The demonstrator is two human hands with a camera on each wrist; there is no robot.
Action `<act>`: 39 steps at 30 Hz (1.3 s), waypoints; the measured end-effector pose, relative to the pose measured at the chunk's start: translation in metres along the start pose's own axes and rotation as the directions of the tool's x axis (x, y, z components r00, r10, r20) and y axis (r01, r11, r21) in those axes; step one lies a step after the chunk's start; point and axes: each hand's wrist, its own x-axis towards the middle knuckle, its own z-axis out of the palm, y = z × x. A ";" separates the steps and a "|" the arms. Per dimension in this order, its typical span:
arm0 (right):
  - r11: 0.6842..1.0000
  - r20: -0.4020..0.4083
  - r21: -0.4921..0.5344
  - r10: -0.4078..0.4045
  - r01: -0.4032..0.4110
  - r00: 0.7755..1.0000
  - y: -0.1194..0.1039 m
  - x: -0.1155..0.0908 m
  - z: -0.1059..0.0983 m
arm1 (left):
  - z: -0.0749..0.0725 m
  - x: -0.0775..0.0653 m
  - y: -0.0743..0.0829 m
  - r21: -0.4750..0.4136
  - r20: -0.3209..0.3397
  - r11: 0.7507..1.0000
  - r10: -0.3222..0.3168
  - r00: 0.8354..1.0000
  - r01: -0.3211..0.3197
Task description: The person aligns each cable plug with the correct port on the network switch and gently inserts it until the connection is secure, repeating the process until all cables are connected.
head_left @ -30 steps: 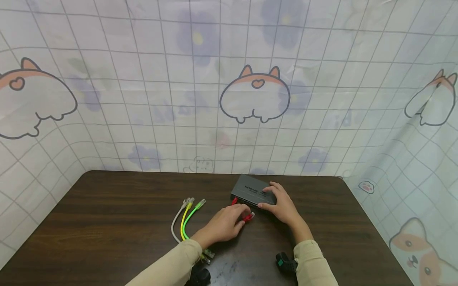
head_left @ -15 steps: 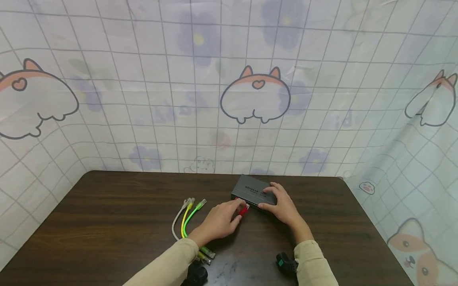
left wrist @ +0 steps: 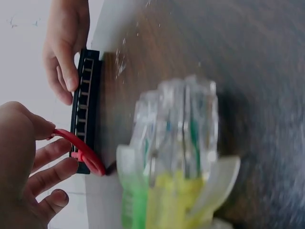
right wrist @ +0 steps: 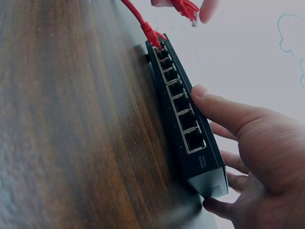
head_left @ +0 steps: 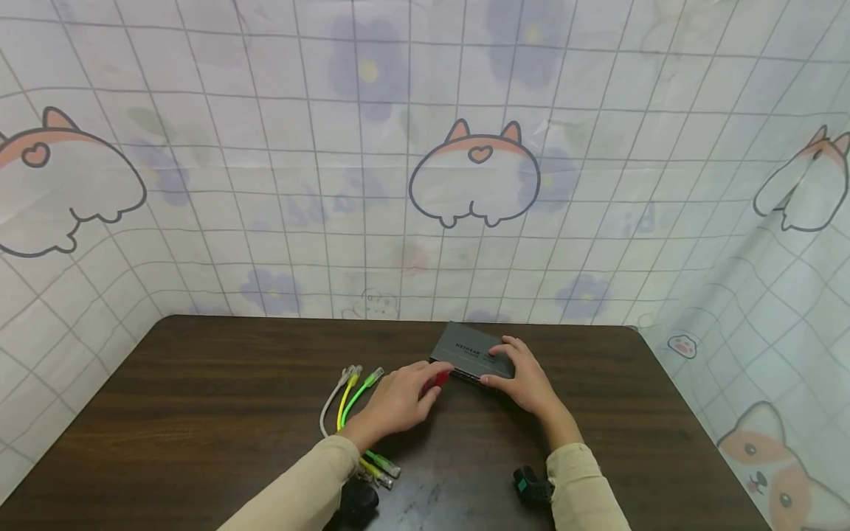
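Observation:
A dark grey NETGEAR network switch (head_left: 462, 344) lies near the table's back edge, its row of ports facing the front. My right hand (head_left: 527, 380) grips its right end, thumb on the front edge and fingers over the top and far side. At the switch's left front corner, my left hand (head_left: 398, 402) pinches a short red Ethernet cable (left wrist: 76, 140). One plug (right wrist: 151, 36) of that cable sits in the end port. The free plug (right wrist: 186, 8) shows between the left fingertips in the right wrist view. The other ports visible there hold no plugs.
Grey (head_left: 324, 417), yellow (head_left: 341, 405) and green (head_left: 359, 393) Ethernet cables lie on the dark wooden table (head_left: 199, 405), partly under the left forearm. Their clear plugs (left wrist: 176, 124) loom close in the left wrist view. A patterned curtain (head_left: 372, 221) stands behind the table.
My left hand has moved left and slightly back along the switch's front, carrying the red cable's free plug with it. The right hand and switch have stayed in place.

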 end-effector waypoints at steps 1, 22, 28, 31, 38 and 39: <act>1.000 0.000 0.001 0.002 -0.002 1.000 0.000 0.000 0.000 | -0.001 0.000 -0.001 0.001 -0.004 1.000 -0.002 1.000 0.002; 1.000 0.014 0.014 0.002 -0.002 1.000 0.002 0.001 0.001 | -0.008 0.003 -0.009 0.240 -0.144 0.971 0.061 0.988 -0.025; 1.000 0.016 0.007 0.010 -0.010 1.000 0.003 0.001 0.001 | -0.008 0.005 -0.006 0.200 -0.099 0.979 0.050 0.994 -0.029; 1.000 0.016 0.006 0.009 -0.009 1.000 0.004 0.001 0.001 | -0.008 0.005 -0.004 0.181 -0.087 0.983 0.051 0.995 -0.035; 1.000 0.015 0.012 0.012 -0.012 1.000 0.003 0.000 0.001 | -0.005 0.008 0.002 0.163 -0.110 0.987 0.020 0.994 -0.001; 1.000 0.015 0.008 0.009 -0.009 1.000 0.003 0.000 0.001 | -0.004 0.009 0.003 0.163 -0.115 0.987 0.020 0.993 -0.001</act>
